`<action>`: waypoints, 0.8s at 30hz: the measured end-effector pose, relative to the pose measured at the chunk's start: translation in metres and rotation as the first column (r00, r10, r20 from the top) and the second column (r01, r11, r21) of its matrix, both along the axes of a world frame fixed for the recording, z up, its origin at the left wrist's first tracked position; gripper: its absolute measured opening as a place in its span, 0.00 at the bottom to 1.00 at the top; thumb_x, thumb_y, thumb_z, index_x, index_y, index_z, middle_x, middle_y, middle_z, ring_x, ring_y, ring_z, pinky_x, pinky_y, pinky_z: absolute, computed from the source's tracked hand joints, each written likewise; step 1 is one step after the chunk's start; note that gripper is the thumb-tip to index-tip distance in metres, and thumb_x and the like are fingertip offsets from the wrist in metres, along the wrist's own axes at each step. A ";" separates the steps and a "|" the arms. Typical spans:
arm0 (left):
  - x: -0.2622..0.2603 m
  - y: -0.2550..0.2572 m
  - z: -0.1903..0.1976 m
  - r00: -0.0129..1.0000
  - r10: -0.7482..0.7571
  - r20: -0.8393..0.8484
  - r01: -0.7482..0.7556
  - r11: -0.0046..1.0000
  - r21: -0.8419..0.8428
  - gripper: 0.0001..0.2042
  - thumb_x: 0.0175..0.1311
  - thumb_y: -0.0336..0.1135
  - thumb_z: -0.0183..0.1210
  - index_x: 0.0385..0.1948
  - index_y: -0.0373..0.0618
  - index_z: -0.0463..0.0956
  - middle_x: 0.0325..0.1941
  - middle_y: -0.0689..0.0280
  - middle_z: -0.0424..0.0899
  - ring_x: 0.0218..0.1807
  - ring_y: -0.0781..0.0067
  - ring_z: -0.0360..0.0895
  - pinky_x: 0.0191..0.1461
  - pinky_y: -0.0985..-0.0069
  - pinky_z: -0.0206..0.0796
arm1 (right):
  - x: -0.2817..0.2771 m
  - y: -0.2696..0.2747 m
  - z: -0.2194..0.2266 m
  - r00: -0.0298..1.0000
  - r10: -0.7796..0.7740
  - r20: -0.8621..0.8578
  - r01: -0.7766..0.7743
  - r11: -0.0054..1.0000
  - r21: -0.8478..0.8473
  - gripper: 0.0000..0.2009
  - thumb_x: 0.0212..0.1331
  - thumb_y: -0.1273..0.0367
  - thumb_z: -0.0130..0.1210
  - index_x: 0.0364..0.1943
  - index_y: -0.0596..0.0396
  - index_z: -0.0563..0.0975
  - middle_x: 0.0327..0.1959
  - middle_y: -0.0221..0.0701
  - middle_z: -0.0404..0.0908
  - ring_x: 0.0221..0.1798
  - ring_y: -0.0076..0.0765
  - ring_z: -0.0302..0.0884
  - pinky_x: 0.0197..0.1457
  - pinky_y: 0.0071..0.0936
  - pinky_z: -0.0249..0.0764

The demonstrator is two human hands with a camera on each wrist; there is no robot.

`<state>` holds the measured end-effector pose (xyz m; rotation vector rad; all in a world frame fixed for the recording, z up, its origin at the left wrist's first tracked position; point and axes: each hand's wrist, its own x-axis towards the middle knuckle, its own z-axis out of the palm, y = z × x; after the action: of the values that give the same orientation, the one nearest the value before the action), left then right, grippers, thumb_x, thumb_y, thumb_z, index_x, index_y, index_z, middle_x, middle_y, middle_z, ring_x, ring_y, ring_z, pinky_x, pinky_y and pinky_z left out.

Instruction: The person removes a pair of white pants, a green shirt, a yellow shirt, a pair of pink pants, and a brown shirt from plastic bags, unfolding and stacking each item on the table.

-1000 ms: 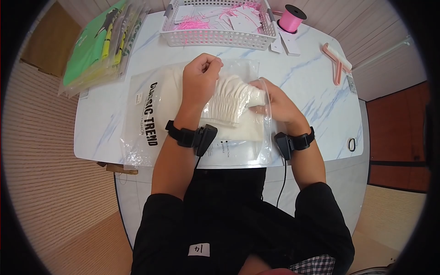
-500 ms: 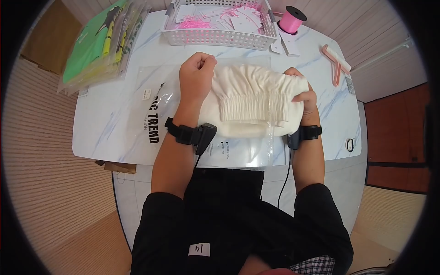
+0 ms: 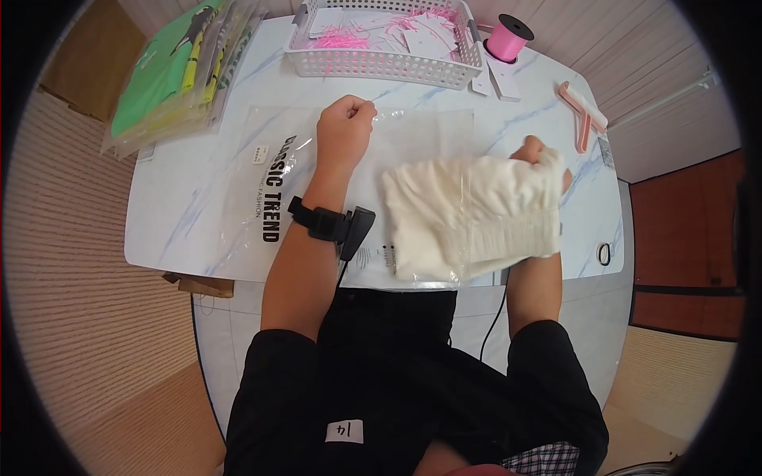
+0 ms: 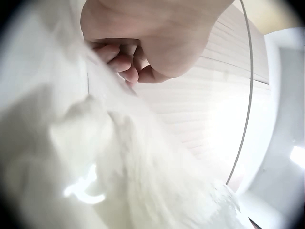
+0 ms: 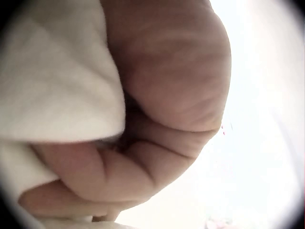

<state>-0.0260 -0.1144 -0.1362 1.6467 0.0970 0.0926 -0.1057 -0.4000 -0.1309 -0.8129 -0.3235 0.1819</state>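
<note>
A folded cream garment [image 3: 508, 198] with a gathered elastic band lies partly inside a clear plastic bag [image 3: 274, 190] printed CLASSIC TREND. The bag's open edge crosses the garment, whose right part is outside. My right hand [image 3: 530, 151] grips the garment's far right end, with cloth hiding much of the hand and wrist in the head view. Curled fingers [image 5: 128, 167] close around the cloth in the right wrist view. Over the bag's far part, my left hand [image 3: 347, 135] has its fingers curled and pinches the clear film, seen close up in the left wrist view.
A white perforated basket [image 3: 381, 65] with tags and pink strings stands at the back, beside a pink ribbon spool [image 3: 508, 38] and white cards [image 3: 502, 82]. Bagged green clothes [image 3: 159, 87] lie back left. A pink-handled roller [image 3: 583, 115] and a small band [image 3: 605, 254] lie right.
My right hand has gripped the garment and drawn it rightward, part of it out of the bag, then turned it nearer my body. The left hand stays nearly in place.
</note>
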 end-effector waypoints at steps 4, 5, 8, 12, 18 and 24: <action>0.004 0.002 -0.006 1.000 0.005 0.012 -0.006 0.998 0.069 0.09 0.56 0.33 0.57 0.25 0.35 0.78 0.19 0.66 0.78 0.22 0.80 0.71 0.28 0.79 0.62 | -0.005 -0.017 -0.003 0.957 -0.282 0.063 0.271 0.952 0.141 0.11 0.50 0.61 0.47 0.31 0.54 0.68 0.28 0.34 0.71 0.29 0.33 0.67 0.33 0.32 0.67; 0.004 0.001 -0.007 1.000 0.006 0.007 -0.006 0.997 0.075 0.09 0.55 0.33 0.57 0.25 0.35 0.78 0.19 0.66 0.78 0.22 0.80 0.72 0.28 0.78 0.63 | -0.003 -0.024 -0.002 0.938 -0.341 0.061 0.329 0.932 0.154 0.12 0.50 0.61 0.47 0.33 0.55 0.68 0.30 0.34 0.72 0.31 0.34 0.67 0.35 0.33 0.67; 0.006 0.002 -0.011 1.000 0.000 0.003 0.000 0.995 0.105 0.09 0.55 0.34 0.57 0.25 0.35 0.78 0.19 0.66 0.78 0.23 0.78 0.72 0.29 0.77 0.64 | 0.001 -0.045 0.001 0.872 -0.486 0.056 0.471 0.865 0.176 0.15 0.51 0.60 0.46 0.38 0.55 0.69 0.36 0.36 0.73 0.37 0.37 0.69 0.40 0.36 0.68; 0.009 0.000 -0.021 0.998 -0.064 -0.018 0.066 0.985 0.162 0.10 0.54 0.36 0.57 0.25 0.36 0.78 0.19 0.65 0.79 0.24 0.76 0.73 0.31 0.76 0.65 | 0.004 -0.075 -0.002 0.768 -0.639 0.034 0.622 0.758 0.196 0.20 0.53 0.58 0.45 0.46 0.56 0.69 0.44 0.38 0.74 0.44 0.41 0.72 0.48 0.40 0.70; 0.009 -0.002 -0.024 0.996 -0.089 0.009 0.085 0.971 0.225 0.10 0.54 0.36 0.56 0.26 0.37 0.78 0.19 0.63 0.79 0.24 0.74 0.74 0.32 0.75 0.66 | 0.008 -0.093 -0.011 0.690 -0.724 -0.003 0.713 0.678 0.181 0.26 0.54 0.57 0.44 0.55 0.58 0.70 0.54 0.41 0.75 0.54 0.46 0.75 0.57 0.45 0.71; 0.012 -0.001 -0.031 0.997 -0.060 0.045 0.049 0.976 0.211 0.10 0.56 0.36 0.57 0.24 0.37 0.77 0.18 0.68 0.77 0.22 0.80 0.71 0.28 0.80 0.61 | -0.023 -0.047 0.046 0.716 -0.684 0.140 0.689 0.724 0.014 0.35 0.47 0.68 0.45 0.66 0.54 0.58 0.63 0.38 0.66 0.62 0.45 0.68 0.64 0.37 0.65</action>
<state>-0.0135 -0.1153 -0.1673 1.8556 0.0027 0.1054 -0.1283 -0.4473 -0.0852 -0.9386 -0.1238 -0.5827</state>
